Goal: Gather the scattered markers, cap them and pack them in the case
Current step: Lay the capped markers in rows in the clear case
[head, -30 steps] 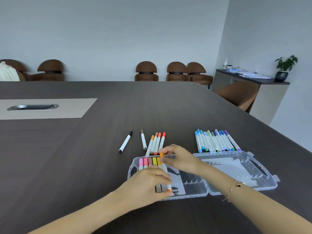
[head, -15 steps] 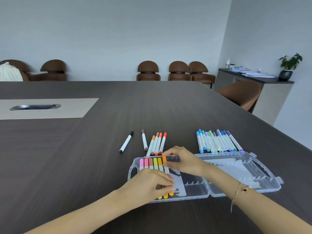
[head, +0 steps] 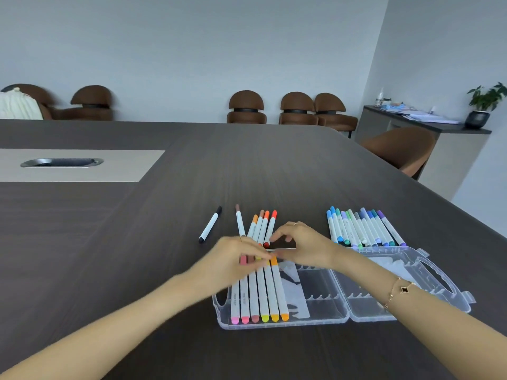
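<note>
A clear plastic case (head: 340,311) lies open and flat on the dark wooden table (head: 137,256), its two halves side by side near the person. Six markers (head: 260,294) with pink, red-pink, yellow and orange caps sit in a tight row in the left half, pointing away from the person, their near caps against the case's front wall. The left hand (head: 236,259) lies over the far ends of this row; it is blurred, its fingers reach toward the right and touch the upper caps, but whether they pinch anything cannot be told. The right hand (head: 301,245) meets it from the other side at the far rim of the case, fingers loosely curled with the fingertips close to those of the left hand; what they hold, if anything, is hidden. A gold bracelet (head: 397,290) with a dark charm circles the right wrist, which crosses above the case's right half. Just beyond the hands a small group of orange and red markers (head: 262,226) lies on the table, with a brown-capped marker (head: 239,219) just beside it and a black-capped marker (head: 210,227) further left, apart from the rest. To the right, touching the case's far edge, a bunch of blue, green and purple markers (head: 362,227) lies packed together. Brown chairs (head: 299,108) stand along the far wall, and a potted plant (head: 484,105) sits on a side cabinet (head: 428,138) at the right
</note>
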Demonstrator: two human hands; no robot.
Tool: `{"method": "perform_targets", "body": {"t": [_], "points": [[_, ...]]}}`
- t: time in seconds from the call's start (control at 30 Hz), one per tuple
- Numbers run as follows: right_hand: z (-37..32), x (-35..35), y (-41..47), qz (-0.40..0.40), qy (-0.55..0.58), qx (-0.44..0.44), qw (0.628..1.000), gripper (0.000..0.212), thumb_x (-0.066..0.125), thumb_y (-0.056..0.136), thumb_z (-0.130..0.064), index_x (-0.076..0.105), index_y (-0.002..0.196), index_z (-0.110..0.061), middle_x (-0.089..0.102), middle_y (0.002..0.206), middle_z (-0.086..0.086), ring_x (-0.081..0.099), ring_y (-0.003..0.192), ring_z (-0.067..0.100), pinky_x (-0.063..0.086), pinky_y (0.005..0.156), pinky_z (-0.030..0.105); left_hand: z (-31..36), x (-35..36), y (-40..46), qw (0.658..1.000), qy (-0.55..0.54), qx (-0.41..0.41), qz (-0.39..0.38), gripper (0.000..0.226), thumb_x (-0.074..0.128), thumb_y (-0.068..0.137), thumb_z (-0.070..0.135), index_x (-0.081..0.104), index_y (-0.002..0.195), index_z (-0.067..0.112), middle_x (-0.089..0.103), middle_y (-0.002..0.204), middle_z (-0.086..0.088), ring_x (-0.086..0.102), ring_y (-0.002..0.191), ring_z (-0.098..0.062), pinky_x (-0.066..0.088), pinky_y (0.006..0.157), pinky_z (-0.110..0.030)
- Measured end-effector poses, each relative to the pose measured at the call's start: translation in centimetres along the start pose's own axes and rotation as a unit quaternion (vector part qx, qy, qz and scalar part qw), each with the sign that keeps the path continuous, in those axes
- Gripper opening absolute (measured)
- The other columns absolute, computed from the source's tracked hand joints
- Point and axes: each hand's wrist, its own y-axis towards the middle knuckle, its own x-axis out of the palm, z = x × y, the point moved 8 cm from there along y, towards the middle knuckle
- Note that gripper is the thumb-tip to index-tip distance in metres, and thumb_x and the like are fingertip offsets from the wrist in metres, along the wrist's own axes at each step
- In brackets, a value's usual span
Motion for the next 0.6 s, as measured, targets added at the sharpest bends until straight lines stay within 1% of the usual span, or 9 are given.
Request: {"method": "perform_targets", "body": {"t": [0.03,0.1,0.17,0.2,0.27,0.37,0.5,0.6], "points": [[0.0,-0.5,0.7,0.016,-0.003,-0.003,1.0,0.03,0.061,0.09,-0.028,0.062,0.12,-0.024,0.059,0.115,-0.008,0.049,0.106,0.009,0.044,0.097,0.032,-1.0,-1.1,0.6,1.0,0.031,0.002,-0.002,0.027,0.064,0.087,0.021,0.067,0.112,0.031,0.066,0.109,0.018,0.055,0.1,0.01,0.043,0.094,-0.011],[0.1,-1.3,2.4,0.045,-0.026,-0.007,0.999,0.03,0.054,0.094,-0.021,0.061,0.123,-0.022,0.061,0.118,-0.005,0.05,0.11,0.016,0.04,0.103,0.039,-3.2,-2.1,1.6,0.995,0.092,-0.005,-0.035,0.029,0.058,0.092,0.021,0.064,0.119,0.029,0.064,0.117,0.014,0.054,0.105,0.007,0.043,0.097,-0.015],[0.2,-1.5,4.3,0.052,-0.054,-0.005,0.997,0.03,0.049,0.097,-0.022,0.06,0.125,-0.022,0.06,0.125,-0.004,0.047,0.117,0.02,0.034,0.107,0.042,-4.7,-2.0,2.2,0.989,0.126,-0.011,-0.082,0.031,0.053,0.095,0.021,0.062,0.123,0.028,0.062,0.123,0.013,0.054,0.111,0.003,0.044,0.099,-0.019],[0.2,-1.4,5.2,0.049,-0.072,-0.005,0.996,0.031,0.048,0.097,-0.024,0.058,0.126,-0.022,0.059,0.128,-0.004,0.046,0.12,0.021,0.033,0.108,0.043,-5.2,-1.8,2.3,0.985,0.136,-0.011,-0.106,0.031,0.051,0.096,0.022,0.062,0.124,0.028,0.06,0.126,0.013,0.054,0.114,0.002,0.043,0.101,-0.019],[0.6,-0.7,6.8,0.034,-0.11,0.002,0.993,0.032,0.046,0.097,-0.027,0.057,0.127,-0.021,0.058,0.13,-0.001,0.044,0.123,0.023,0.034,0.107,0.045,-5.8,-1.2,2.6,0.979,0.147,-0.01,-0.139,0.032,0.049,0.097,0.022,0.061,0.126,0.027,0.057,0.13,0.014,0.05,0.119,0.003,0.038,0.103,-0.014],[1.8,0.3,8.5,0.022,-0.132,0.035,0.99,0.036,0.044,0.097,-0.032,0.053,0.128,-0.017,0.054,0.131,0.003,0.041,0.126,0.025,0.033,0.106,0.044,-6.2,-1.0,3.1,0.976,0.166,0.005,-0.143,0.031,0.05,0.096,0.025,0.061,0.125,0.028,0.057,0.13,0.015,0.047,0.12,0.004,0.034,0.101,-0.01],[2.9,1.0,9.6,0.033,-0.128,0.062,0.989,0.035,0.044,0.098,-0.032,0.052,0.129,-0.018,0.053,0.131,0.003,0.041,0.125,0.024,0.031,0.105,0.043,-6.2,-1.0,3.4,0.971,0.177,0.016,-0.158,0.032,0.05,0.095,0.031,0.061,0.125,0.028,0.058,0.127,0.015,0.048,0.118,0.003,0.039,0.101,-0.016],[3.3,1.1,10.0,0.041,-0.104,0.073,0.991,0.036,0.046,0.097,-0.032,0.049,0.13,-0.02,0.055,0.128,0.002,0.041,0.126,0.025,0.028,0.106,0.043,-6.5,-1.0,3.7,0.971,0.182,0.013,-0.155,0.032,0.051,0.095,0.033,0.061,0.124,0.028,0.059,0.127,0.014,0.05,0.117,0.002,0.04,0.101,-0.019]]}}
